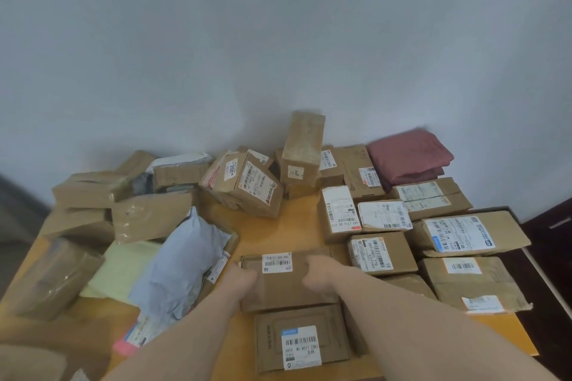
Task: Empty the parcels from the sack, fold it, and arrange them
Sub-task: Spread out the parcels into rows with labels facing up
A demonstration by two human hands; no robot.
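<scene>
Nearest the camera, a flat cardboard parcel (301, 339) with a white barcode label lies on the wooden table (278, 232), between the two bare forearms. Just beyond it, touching its far edge, sits a wider brown box (286, 283) with a label at its far side, and both hands are on this box: the left hand (243, 277) grips its left edge with the thumb curled over the top, and the right hand (318, 275) grips the right part of its top with the fingers bent over it. To the left of the held box a pale blue-grey plastic mailer (182, 263) lies slumped over a pale yellow-green packet (123, 269), with a taped brown box (52, 278) at the table's left edge. To the right, labelled boxes lie flat in tidy rows, among them a small box (382, 254) just beside the held one and a large box (464, 233) at the right edge. Farther back in the middle a tilted carton (244, 184) rests on the tabletop, and behind it a tall box (305, 148) stands on end against the pale wall (278, 40). A loose heap of brown boxes (123, 192) fills the far left. In the far right corner the dark red sack (410, 156) lies folded on the table, beside the rows of parcels.
</scene>
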